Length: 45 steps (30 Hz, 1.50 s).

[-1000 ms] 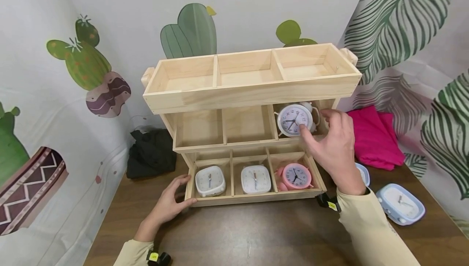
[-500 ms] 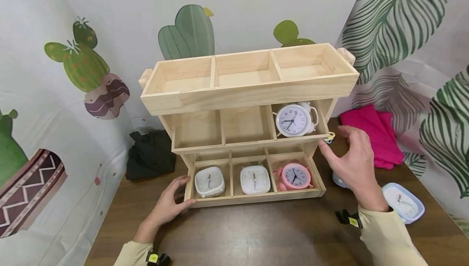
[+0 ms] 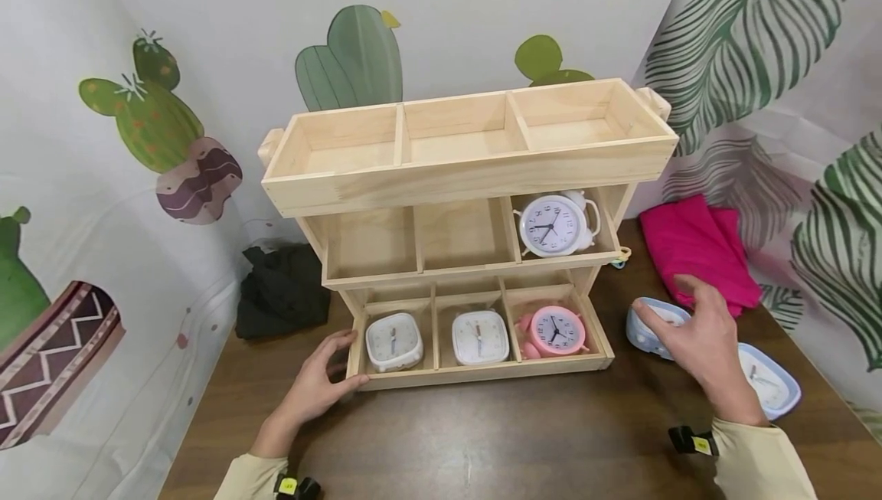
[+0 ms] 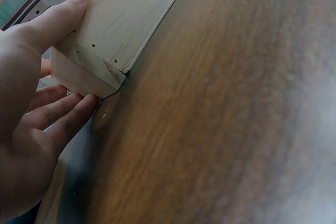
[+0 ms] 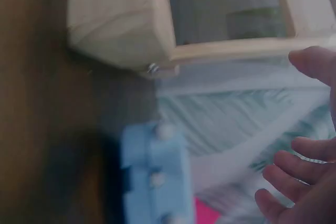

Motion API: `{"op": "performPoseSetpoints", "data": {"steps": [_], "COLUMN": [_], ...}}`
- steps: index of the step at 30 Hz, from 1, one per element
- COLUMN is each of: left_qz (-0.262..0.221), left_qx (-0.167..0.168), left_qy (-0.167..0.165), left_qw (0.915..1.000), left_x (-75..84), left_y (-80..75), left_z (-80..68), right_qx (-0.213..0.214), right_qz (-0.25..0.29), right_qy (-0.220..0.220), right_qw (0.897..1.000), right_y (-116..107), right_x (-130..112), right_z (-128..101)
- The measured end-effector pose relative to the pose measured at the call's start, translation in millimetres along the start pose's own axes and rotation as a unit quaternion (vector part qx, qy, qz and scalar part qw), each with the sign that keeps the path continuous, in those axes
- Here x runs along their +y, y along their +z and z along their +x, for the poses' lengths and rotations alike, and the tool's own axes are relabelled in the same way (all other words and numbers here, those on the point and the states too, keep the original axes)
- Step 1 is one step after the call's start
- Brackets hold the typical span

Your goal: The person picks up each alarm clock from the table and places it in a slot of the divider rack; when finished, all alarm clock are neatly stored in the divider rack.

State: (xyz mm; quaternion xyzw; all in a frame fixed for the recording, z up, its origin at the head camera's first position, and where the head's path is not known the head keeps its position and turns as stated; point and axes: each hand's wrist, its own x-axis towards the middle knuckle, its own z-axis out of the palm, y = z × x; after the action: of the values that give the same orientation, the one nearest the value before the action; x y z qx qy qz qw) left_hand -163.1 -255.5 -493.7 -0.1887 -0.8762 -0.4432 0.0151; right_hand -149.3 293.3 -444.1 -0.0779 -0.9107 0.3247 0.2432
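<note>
A three-tier wooden rack (image 3: 475,178) with divided trays stands on the table. My left hand (image 3: 320,377) holds its lower left corner; in the left wrist view the thumb lies along the front board (image 4: 134,19) and the fingertips touch the side. My right hand (image 3: 710,343), fingers spread and holding nothing, hovers beside a blue alarm clock (image 3: 648,331). A second blue alarm clock (image 3: 768,381) lies farther right, partly behind that hand. A white twin-bell alarm clock (image 3: 551,226) sits in the middle tier's right compartment. The right wrist view shows a blue clock (image 5: 155,177) below the rack.
The bottom tray holds two white square clocks (image 3: 394,341) and a pink alarm clock (image 3: 556,331). A magenta cloth (image 3: 703,251) lies at the right, a black cloth (image 3: 284,289) at the left. A small yellow-and-blue item (image 3: 622,257) shows by the rack's right side.
My right hand has let go of the white twin-bell clock and moved right and down to the blue clock. The left hand has stayed at the rack's corner.
</note>
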Motion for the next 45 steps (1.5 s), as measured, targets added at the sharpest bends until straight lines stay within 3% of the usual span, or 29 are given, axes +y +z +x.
{"op": "performPoseSetpoints", "data": {"steps": [10, 17, 31, 45], "left_qz": [0.0, 0.002, 0.0, -0.006], "left_qx": [-0.001, -0.001, 0.003, -0.003], "left_qy": [-0.004, -0.004, -0.006, -0.006], "left_qw": [1.0, 1.0, 1.0, 1.0], "left_x": [1.2, 1.2, 1.7, -3.8], "left_y": [0.1, 0.6, 0.9, 0.9], "left_z": [1.0, 0.4, 0.1, 1.2], "right_qx": [-0.076, -0.088, -0.162, -0.158], "right_qz": [-0.022, -0.033, -0.077, -0.088], "right_qy": [0.003, -0.009, 0.015, -0.016], "right_qw": [0.997, 0.996, 0.984, 0.983], "right_y": [1, 9, 15, 18], "right_x": [43, 61, 68, 69], "right_z": [-1, -1, 5, 5]}}
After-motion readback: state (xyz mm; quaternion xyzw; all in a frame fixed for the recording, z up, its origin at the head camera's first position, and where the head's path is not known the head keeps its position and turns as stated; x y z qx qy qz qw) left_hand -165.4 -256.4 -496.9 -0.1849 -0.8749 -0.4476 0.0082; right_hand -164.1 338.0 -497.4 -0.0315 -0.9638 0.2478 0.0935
